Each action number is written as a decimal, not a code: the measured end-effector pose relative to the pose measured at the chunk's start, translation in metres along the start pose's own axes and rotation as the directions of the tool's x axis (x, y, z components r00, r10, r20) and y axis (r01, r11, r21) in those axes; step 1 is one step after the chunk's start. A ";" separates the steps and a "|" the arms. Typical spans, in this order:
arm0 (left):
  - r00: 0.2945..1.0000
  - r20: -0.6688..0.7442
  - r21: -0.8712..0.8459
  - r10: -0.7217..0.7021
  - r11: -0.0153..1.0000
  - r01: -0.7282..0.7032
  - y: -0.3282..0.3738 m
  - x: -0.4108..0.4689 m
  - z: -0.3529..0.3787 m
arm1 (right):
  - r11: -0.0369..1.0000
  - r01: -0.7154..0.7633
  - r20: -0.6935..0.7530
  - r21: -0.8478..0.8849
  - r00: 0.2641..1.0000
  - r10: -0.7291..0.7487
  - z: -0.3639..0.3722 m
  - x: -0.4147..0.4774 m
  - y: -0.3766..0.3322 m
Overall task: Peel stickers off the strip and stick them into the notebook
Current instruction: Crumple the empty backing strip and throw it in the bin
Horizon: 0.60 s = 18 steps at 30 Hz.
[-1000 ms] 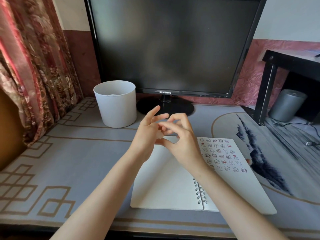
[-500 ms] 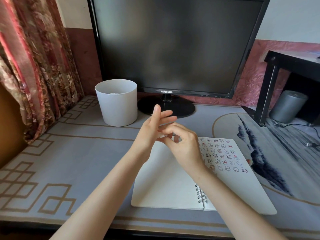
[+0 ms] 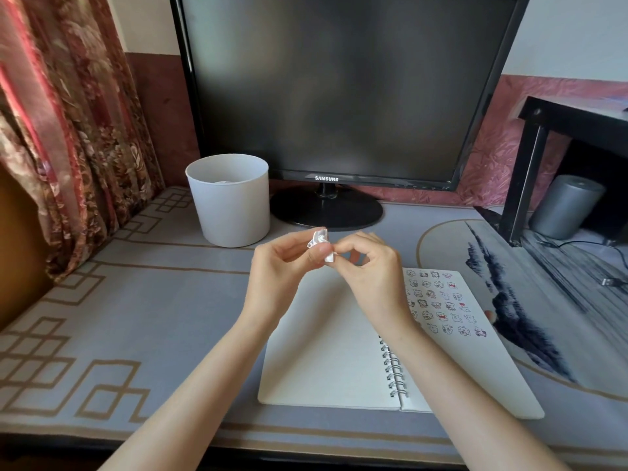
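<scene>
So, looks like mid-peel: fingers of my left hand (image 3: 282,266) and right hand (image 3: 370,270) both pinch the small crumpled white sticker strip (image 3: 319,244), above the open white spiral notebook (image 3: 323,351). Next I'd tease one sticker free gently.

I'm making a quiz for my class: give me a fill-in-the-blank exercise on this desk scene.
1. The left hand and right hand pinch the small crumpled clear sticker strip over the open white spiral notebook, whose stickers sit on its ___ page.
2. The round white plastic bin stands to the ___ of the stand of the black flat monitor.
3. The monitor's badge reads ___.
Missing words: right; left; SAMSUNG.
</scene>
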<state>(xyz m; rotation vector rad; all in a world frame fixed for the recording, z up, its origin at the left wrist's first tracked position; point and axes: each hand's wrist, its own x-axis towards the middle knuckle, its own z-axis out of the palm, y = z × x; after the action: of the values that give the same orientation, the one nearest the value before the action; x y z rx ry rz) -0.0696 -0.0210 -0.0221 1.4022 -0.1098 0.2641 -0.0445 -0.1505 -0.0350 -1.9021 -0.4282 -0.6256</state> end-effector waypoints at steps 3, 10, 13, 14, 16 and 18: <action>0.999 -0.025 0.021 0.034 0.999 -0.033 -0.002 0.000 -0.001 | 0.990 -0.101 0.120 0.094 0.989 0.089 -0.006 0.002 -0.006; 0.997 -0.062 0.055 0.052 0.997 -0.048 -0.004 0.006 -0.008 | 0.975 -0.138 0.219 0.172 0.971 0.099 -0.007 0.009 -0.015; 0.995 -0.076 0.077 0.067 0.995 -0.061 -0.005 0.008 -0.014 | 0.973 -0.145 0.271 0.178 0.958 0.094 0.000 0.012 -0.016; 0.994 -0.080 0.078 0.068 0.995 -0.061 -0.005 0.009 -0.016 | 0.970 -0.150 0.274 0.189 0.957 0.095 0.003 0.014 -0.015; 0.994 -0.094 0.055 0.051 0.997 -0.046 -0.004 0.008 -0.022 | 0.975 -0.132 0.269 0.180 0.960 0.080 0.012 0.017 -0.013; 0.994 -0.112 0.038 0.021 0.999 -0.017 -0.001 0.009 -0.027 | 0.983 -0.108 0.293 0.150 0.954 0.060 0.019 0.021 -0.014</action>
<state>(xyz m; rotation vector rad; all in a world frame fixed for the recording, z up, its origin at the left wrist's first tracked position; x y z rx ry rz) -0.0624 0.0063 -0.0257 1.4206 -0.0259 0.3615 -0.0314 -0.1275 -0.0178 -1.8460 -0.5629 -0.2477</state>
